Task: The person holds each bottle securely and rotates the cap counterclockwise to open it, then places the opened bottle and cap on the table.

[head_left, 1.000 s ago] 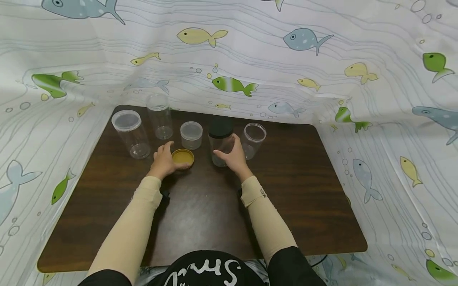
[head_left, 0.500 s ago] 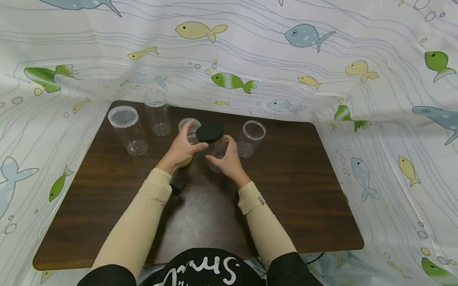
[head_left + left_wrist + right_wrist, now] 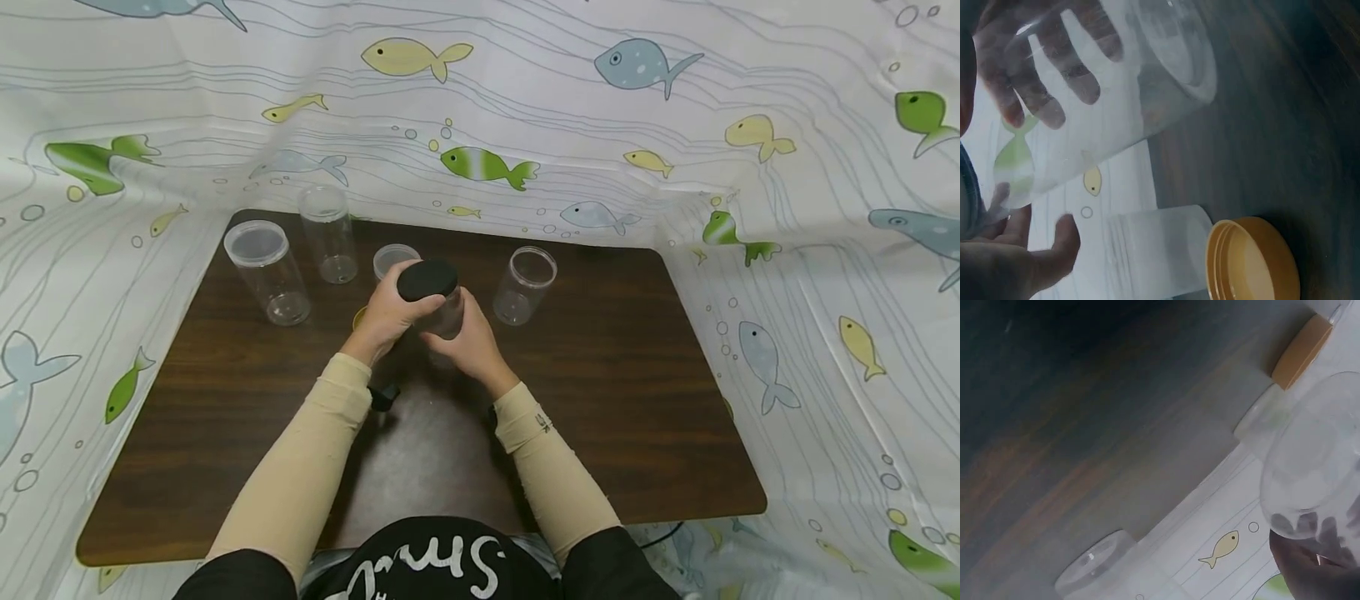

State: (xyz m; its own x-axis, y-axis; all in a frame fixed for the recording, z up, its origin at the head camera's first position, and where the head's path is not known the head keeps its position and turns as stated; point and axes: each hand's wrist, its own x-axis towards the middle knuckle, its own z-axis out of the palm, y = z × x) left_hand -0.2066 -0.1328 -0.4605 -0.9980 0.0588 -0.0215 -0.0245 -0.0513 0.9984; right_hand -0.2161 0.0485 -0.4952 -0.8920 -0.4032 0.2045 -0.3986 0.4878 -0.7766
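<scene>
Clear jar [image 3: 448, 319] within right grip [image 3: 474, 342]; black lid [image 3: 427, 280] within left grip [image 3: 386, 313].

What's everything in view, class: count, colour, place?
Held jar: 1, clear, centre
Black lid: 1, black, on held jar
Tall jars: 2, clear, far left
Small jar: 1, translucent, beyond held jar
Right jar: 1, clear, right of centre
Yellow lid: 1, yellow, by small jar
Table: 1, brown, under jars
Sheet: 1, fish-printed white, around table
Cable: 1, black, bottom right
Sleeves: 2, beige, foreground
Shirt: 1, black, foreground
Left hand: 1, at black lid
Right hand: 1, on held jar
</scene>
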